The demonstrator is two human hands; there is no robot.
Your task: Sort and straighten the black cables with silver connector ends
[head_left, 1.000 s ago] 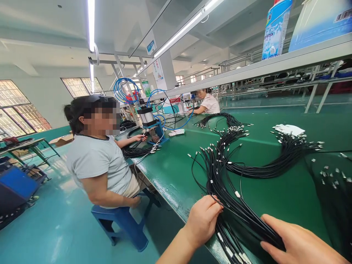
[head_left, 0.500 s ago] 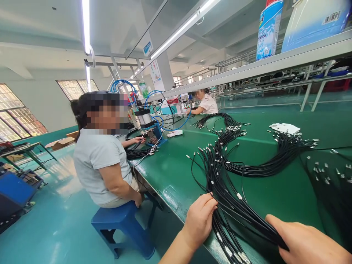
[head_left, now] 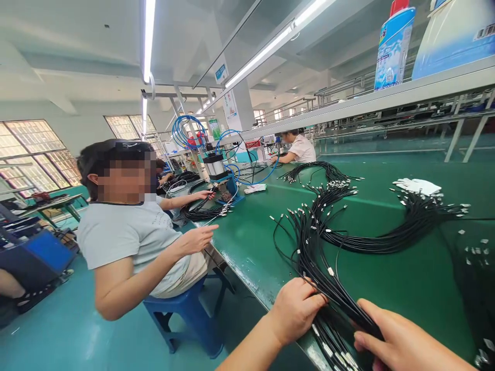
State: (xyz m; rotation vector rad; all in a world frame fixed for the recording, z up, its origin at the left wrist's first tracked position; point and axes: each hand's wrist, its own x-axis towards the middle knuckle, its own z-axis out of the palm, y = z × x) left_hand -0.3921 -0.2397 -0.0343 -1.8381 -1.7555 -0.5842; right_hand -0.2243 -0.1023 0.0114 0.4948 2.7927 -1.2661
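Green table [head_left: 249, 242] running back beneath a shelf [head_left: 367, 101], black cables [head_left: 340, 296] lying at its near edge under two bare hands.

One co-worker [head_left: 124, 232] on one blue stool [head_left: 189, 312] is now raising the nearer hand [head_left: 199, 239], finger pointing, where half a second ago it was resting by the seat; the person's grip is staying put, so the handling seems to be going undisturbed. The left hand [head_left: 297, 309] is closing its fingers narrowly on some strands; the right hand [head_left: 402, 335] is holding the bundle between thumb and fingers. Single cables are crowding too thickly to count; at least two more bundles [head_left: 375, 246] are lying beyond. Two bottles [head_left: 394, 54] are standing on the shelf, one press [head_left: 216, 167] is standing farther along, and white gloves [head_left: 419, 186] are lying in two spots.
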